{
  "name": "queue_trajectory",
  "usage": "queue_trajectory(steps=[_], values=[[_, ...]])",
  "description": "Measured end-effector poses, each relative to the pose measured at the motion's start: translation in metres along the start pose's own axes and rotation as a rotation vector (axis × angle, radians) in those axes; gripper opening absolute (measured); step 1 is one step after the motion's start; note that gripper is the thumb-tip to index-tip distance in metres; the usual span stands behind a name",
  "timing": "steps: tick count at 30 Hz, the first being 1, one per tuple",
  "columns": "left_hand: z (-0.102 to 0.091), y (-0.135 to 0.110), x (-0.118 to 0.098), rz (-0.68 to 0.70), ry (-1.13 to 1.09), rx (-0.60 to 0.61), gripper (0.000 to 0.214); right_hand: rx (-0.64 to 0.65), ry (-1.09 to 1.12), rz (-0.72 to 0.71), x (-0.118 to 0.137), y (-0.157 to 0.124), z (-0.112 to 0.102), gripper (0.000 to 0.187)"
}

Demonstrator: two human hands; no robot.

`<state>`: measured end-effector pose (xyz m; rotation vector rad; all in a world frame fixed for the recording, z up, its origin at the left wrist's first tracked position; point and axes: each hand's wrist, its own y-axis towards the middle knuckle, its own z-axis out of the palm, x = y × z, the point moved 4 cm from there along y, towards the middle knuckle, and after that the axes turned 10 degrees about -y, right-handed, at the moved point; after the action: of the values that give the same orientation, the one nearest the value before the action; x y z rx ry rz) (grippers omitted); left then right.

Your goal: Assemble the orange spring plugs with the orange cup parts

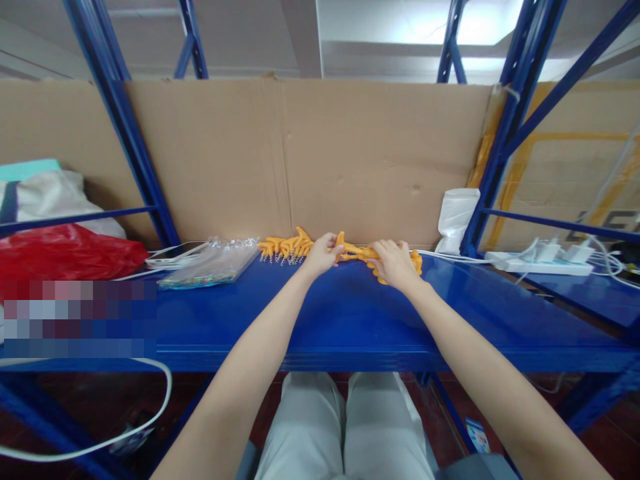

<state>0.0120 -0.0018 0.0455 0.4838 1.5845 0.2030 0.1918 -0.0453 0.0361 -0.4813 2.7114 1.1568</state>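
Toward the back of the blue shelf, my left hand (323,256) pinches the end of an orange plastic figure (356,251). My right hand (396,264) has its fingers curled over the other end of the orange pieces there. Parts of more orange figures (417,262) stick out beyond and below the right hand. Just left of my left hand lies a row of orange keychain figures (285,247), with small metal chains hanging toward me. The fingers hide much of the held pieces, and their exact shape is too small to make out.
A stack of clear plastic bags (215,260) lies left of the keychains. A cardboard panel (350,160) stands behind. At the right are a white pouch (456,217) and a power strip (540,264) with cables. A red bag (70,257) sits far left.
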Motion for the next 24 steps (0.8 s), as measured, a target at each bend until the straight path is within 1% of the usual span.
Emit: queue_trajectory(steps=[3, 7, 12, 16, 19, 24], values=[[0.001, -0.002, -0.003, -0.019, 0.014, -0.012, 0.014, -0.027, -0.008, 0.038, -0.005, -0.001, -0.001, 0.023], [0.000, -0.003, -0.006, -0.028, 0.023, -0.033, 0.013, -0.058, 0.009, 0.092, -0.011, -0.001, 0.003, 0.020], [0.000, -0.005, -0.008, -0.025, -0.002, -0.062, 0.017, -0.054, 0.005, 0.142, -0.010, 0.000, 0.004, 0.020], [0.000, -0.005, -0.010, -0.041, -0.048, -0.106, 0.016, -0.037, -0.014, 0.208, -0.015, -0.002, 0.004, 0.019], [-0.001, -0.005, -0.011, -0.050, -0.072, -0.159, 0.014, -0.039, -0.012, 0.259, -0.021, -0.002, 0.005, 0.019], [-0.006, -0.006, -0.013, -0.046, -0.111, -0.285, 0.013, -0.088, 0.023, 0.354, -0.030, -0.003, 0.004, 0.021]])
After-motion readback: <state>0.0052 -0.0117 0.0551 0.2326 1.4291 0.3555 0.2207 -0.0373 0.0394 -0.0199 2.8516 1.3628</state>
